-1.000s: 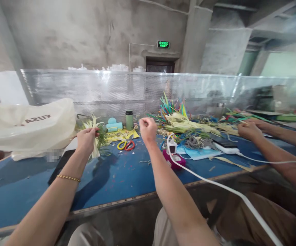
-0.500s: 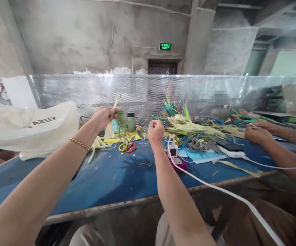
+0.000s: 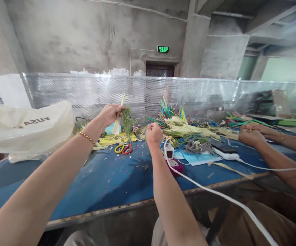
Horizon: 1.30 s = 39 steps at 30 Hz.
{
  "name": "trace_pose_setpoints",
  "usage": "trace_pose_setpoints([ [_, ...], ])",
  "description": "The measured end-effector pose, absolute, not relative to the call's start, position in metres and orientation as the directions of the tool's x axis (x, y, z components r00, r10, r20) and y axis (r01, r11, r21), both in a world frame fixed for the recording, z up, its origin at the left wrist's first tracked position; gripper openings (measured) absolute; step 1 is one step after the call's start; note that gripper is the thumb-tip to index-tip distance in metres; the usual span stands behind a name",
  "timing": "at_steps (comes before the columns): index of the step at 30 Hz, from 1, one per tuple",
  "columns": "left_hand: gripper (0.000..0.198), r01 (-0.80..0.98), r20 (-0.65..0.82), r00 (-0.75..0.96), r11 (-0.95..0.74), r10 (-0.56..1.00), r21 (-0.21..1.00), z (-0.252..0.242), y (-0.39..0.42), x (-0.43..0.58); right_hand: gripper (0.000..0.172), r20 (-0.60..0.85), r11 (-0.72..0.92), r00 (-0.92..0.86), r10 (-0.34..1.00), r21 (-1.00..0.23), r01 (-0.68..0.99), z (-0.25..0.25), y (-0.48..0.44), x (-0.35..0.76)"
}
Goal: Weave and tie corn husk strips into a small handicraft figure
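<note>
Blue worktable (image 3: 107,181) fronted by a perforated metal screen (image 3: 86,90); scissors (image 3: 123,148) lie just below the raised work. Left hand (image 3: 109,114) is closed around a pale leaf strip with green sprigs (image 3: 123,119), lifted off the table for handling. Right hand (image 3: 153,134) is fisted alongside; whether it pinches anything cannot be told.

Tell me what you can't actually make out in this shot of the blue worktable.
- Head view: whatever the closed right hand grips is hidden inside the fist.
- The pale strips and green tuft in the left hand: lower ends hidden behind the hand.
- Green bottle behind that tuft: mostly covered by it.
- White cable: its end runs off the bottom edge.
- Neighbouring person's hands: their work is too small to read.
</note>
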<state>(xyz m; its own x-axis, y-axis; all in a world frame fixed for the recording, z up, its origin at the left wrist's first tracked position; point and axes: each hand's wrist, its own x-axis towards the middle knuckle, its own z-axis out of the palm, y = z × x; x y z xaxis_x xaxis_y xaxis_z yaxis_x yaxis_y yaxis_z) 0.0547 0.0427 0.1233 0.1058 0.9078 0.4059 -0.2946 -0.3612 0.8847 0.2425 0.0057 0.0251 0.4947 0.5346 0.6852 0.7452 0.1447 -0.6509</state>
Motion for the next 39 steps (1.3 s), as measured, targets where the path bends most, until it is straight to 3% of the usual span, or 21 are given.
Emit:
trace_pose_setpoints([
  [9, 0.021, -0.419, 0.43, 0.263, -0.299, 0.864, 0.857, 0.126, 0.04, 0.035, 0.024, 0.652, -0.006, 0.5, 0.57, -0.606, 0.796, 0.02, 0.008, 0.241],
  [15, 0.021, -0.486, 0.432, 0.279, -0.262, 0.858, 0.834, 0.123, 0.037, 0.03, 0.028, 0.731, 0.059, 0.405, 0.549, -0.517, 0.854, 0.019, 0.015, 0.245],
  [21, 0.023, -0.49, 0.387, 0.242, -0.232, 0.89, 0.84, 0.12, 0.037, 0.032, 0.032, 0.51, -0.107, 0.313, 0.801, -0.392, 0.914, 0.012, 0.019, 0.247],
  [29, 0.023, -0.49, 0.269, 0.177, -0.152, 0.947, 0.858, 0.11, 0.041, 0.032, 0.027, 0.303, 0.122, -0.032, 0.953, -0.283, 0.951, -0.003, 0.019, 0.213],
  [36, 0.021, -0.432, 0.182, 0.109, -0.118, 0.977, 0.894, 0.094, 0.05, 0.028, 0.028, 0.288, 0.066, 0.023, 0.957, -0.294, 0.953, -0.01, 0.022, 0.222],
  [39, 0.021, -0.431, 0.171, 0.099, -0.112, 0.98, 0.895, 0.092, 0.05, 0.03, 0.029, 0.364, 0.027, 0.112, 0.924, -0.355, 0.935, 0.0, 0.024, 0.23],
])
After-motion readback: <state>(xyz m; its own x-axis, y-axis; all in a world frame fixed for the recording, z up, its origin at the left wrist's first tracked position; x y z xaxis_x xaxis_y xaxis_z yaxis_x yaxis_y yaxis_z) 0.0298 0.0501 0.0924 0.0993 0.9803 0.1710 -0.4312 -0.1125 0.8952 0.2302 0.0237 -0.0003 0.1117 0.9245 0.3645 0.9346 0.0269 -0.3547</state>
